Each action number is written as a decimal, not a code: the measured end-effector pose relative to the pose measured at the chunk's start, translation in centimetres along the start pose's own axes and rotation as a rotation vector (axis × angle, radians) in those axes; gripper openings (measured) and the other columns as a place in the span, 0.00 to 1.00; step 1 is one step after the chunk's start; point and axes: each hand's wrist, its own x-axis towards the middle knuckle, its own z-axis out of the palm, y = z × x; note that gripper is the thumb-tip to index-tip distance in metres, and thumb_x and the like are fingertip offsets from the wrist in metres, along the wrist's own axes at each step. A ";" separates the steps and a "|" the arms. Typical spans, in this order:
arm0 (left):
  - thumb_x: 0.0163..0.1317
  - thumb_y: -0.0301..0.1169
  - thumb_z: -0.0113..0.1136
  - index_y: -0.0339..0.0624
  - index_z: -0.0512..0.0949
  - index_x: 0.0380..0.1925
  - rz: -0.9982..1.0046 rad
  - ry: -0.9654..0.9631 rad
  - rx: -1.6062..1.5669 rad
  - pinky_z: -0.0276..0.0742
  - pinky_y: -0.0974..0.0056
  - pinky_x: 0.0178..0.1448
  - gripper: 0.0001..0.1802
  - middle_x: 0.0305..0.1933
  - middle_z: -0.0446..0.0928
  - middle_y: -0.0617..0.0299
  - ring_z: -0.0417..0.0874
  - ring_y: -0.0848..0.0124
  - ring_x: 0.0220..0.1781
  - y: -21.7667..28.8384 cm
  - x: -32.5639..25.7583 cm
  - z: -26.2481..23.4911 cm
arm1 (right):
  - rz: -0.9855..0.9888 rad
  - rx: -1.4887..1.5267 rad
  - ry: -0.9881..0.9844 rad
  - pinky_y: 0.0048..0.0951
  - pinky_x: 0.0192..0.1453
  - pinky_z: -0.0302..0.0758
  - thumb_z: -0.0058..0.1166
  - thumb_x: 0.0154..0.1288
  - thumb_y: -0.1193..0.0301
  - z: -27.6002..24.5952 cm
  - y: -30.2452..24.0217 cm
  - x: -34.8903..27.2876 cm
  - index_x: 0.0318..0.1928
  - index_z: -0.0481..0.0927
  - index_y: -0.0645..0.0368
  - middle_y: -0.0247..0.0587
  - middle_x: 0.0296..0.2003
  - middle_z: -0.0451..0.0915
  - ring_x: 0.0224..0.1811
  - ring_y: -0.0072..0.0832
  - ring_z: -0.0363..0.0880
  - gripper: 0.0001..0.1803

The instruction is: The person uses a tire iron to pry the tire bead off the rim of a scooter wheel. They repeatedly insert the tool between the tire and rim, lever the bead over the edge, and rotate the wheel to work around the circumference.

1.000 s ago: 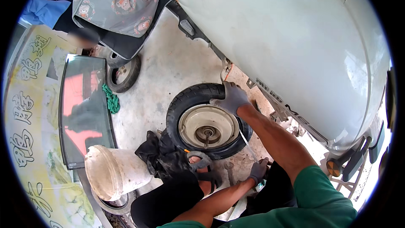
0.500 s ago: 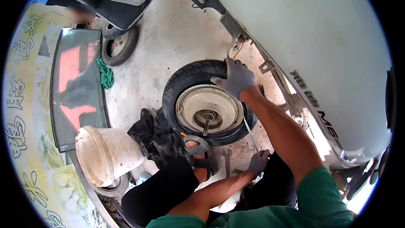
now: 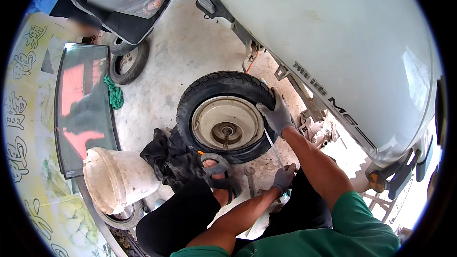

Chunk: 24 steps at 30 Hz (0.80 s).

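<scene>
Gloves on, right hand (image 3: 278, 116) clamps the tyre (image 3: 223, 110) edge by the metal rim (image 3: 227, 123) while left hand (image 3: 284, 178) grips a slim tyre lever (image 3: 273, 148) levered against it.

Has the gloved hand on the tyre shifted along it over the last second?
Yes. The right hand slid from the top of the tyre round to its right side, beside the rim.

Tyre lever (image 3: 274, 148) tip hidden

A yellow-green sign (image 3: 24, 128) with red characters runs along the far left, well apart from the left hand (image 3: 284, 178). Dark lettering (image 3: 328, 100) marks the grey vehicle body just right of the right hand (image 3: 278, 116).
</scene>
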 end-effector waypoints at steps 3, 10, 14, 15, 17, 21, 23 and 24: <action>0.77 0.49 0.54 0.37 0.87 0.41 0.119 0.024 0.112 0.80 0.59 0.37 0.25 0.28 0.85 0.54 0.87 0.65 0.30 -0.9 0.2 -0.4 | 0.048 0.017 0.009 0.41 0.76 0.70 0.73 0.64 0.51 0.3 0.0 -0.2 0.77 0.64 0.60 0.61 0.67 0.75 0.71 0.48 0.75 0.49; 0.75 0.49 0.52 0.37 0.87 0.43 0.210 0.018 0.129 0.82 0.54 0.51 0.25 0.39 0.88 0.48 0.90 0.55 0.43 -3.2 2.4 0.0 | 0.082 -0.124 0.065 0.44 0.72 0.74 0.72 0.64 0.52 0.2 -0.9 0.1 0.75 0.66 0.59 0.59 0.63 0.80 0.67 0.53 0.79 0.46; 0.75 0.51 0.53 0.38 0.87 0.41 0.119 0.054 0.123 0.81 0.57 0.38 0.26 0.28 0.85 0.53 0.86 0.63 0.29 -1.6 0.8 0.0 | -0.007 -0.069 0.063 0.40 0.68 0.76 0.74 0.62 0.52 0.5 1.4 0.1 0.70 0.72 0.62 0.57 0.58 0.83 0.62 0.48 0.83 0.44; 0.76 0.51 0.53 0.38 0.86 0.40 0.060 0.049 0.096 0.78 0.59 0.31 0.26 0.24 0.82 0.57 0.82 0.67 0.22 -0.3 -0.2 -0.2 | -0.005 0.011 0.074 0.39 0.68 0.76 0.76 0.60 0.54 0.5 1.5 -0.1 0.68 0.74 0.63 0.56 0.57 0.83 0.61 0.46 0.84 0.42; 0.75 0.50 0.53 0.38 0.85 0.39 0.063 0.045 0.126 0.78 0.59 0.30 0.25 0.24 0.82 0.56 0.82 0.66 0.22 -0.1 -0.5 -1.2 | 0.068 0.195 0.069 0.36 0.66 0.77 0.78 0.58 0.56 0.8 -0.3 -1.5 0.68 0.75 0.61 0.50 0.57 0.85 0.60 0.39 0.85 0.42; 0.75 0.49 0.53 0.37 0.84 0.40 0.070 -0.009 0.072 0.77 0.60 0.27 0.24 0.23 0.82 0.56 0.82 0.66 0.20 0.2 -1.0 -1.0 | 0.090 0.292 0.211 0.34 0.67 0.77 0.80 0.55 0.54 3.8 7.1 -2.5 0.70 0.73 0.58 0.46 0.59 0.85 0.61 0.34 0.84 0.47; 0.75 0.49 0.52 0.37 0.84 0.41 0.059 -0.045 0.071 0.76 0.60 0.25 0.24 0.22 0.81 0.56 0.81 0.66 0.19 -0.2 -0.8 -1.4 | 0.088 0.322 0.208 0.36 0.67 0.77 0.80 0.56 0.53 4.2 8.4 -2.4 0.72 0.72 0.57 0.48 0.59 0.84 0.62 0.37 0.84 0.48; 0.76 0.49 0.52 0.37 0.84 0.41 0.047 -0.062 0.096 0.76 0.60 0.24 0.25 0.22 0.81 0.57 0.81 0.66 0.18 -0.3 -0.8 -1.9 | 0.098 0.291 0.217 0.37 0.67 0.77 0.79 0.56 0.53 4.4 8.0 -2.6 0.72 0.72 0.57 0.49 0.60 0.84 0.62 0.38 0.84 0.47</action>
